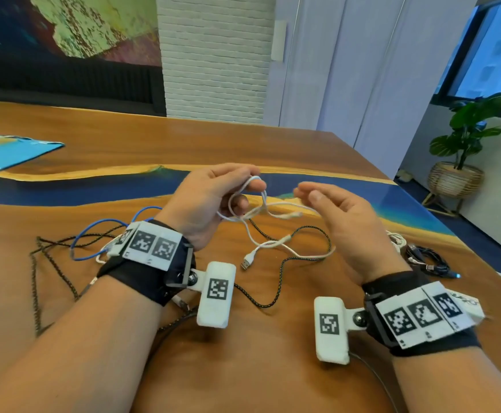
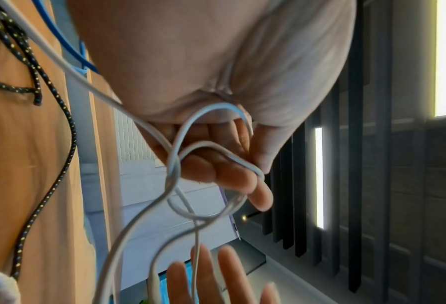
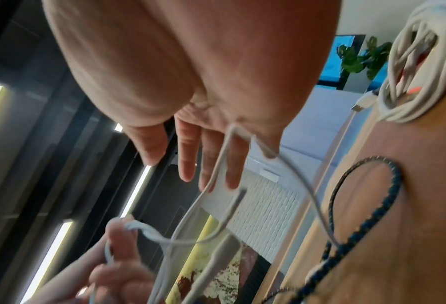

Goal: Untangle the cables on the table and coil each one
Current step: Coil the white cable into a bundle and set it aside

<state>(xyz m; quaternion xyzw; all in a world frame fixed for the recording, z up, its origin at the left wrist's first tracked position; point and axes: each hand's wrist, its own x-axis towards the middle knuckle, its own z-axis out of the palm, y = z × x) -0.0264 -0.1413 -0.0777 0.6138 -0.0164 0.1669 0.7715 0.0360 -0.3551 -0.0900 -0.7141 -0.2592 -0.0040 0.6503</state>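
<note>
Both hands are raised above the wooden table [image 1: 273,368], wrists toward the camera. The left hand [image 1: 204,201] holds the white cable [image 1: 261,234] — its grip is closed on the cord, with loops wound around the curled fingers [image 2: 232,176] and pinched near the fingertips, as the left wrist view shows. From there the cable crosses itself in a loose knot just below the hand, then trails down to the table, where its USB plug [image 1: 245,262] lies near the middle.

The right hand [image 1: 341,222] hovers just beside the left, fingers relaxed and slightly spread, its grip apart and holding nothing. In the right wrist view a strand of the white cable passes in front of those fingers [image 3: 188,156]; whether it touches them cannot be told.

Under and around the white cable, a black braided cable [image 1: 306,257] snakes across the table, running from the far left edge, beneath the left wrist, toward the right hand. A blue cable [image 1: 94,234] loops on the table beside the left wrist, mostly hidden behind the wristband.

To the right of the right wrist lie a coiled white cable [image 3: 411,67] and — just beyond it — a bundled black cable [image 1: 431,260], both resting near the table's edge. A blue sheet [image 1: 7,156] lies at the far left, and a potted plant [image 1: 467,132] stands on the floor past the table.
</note>
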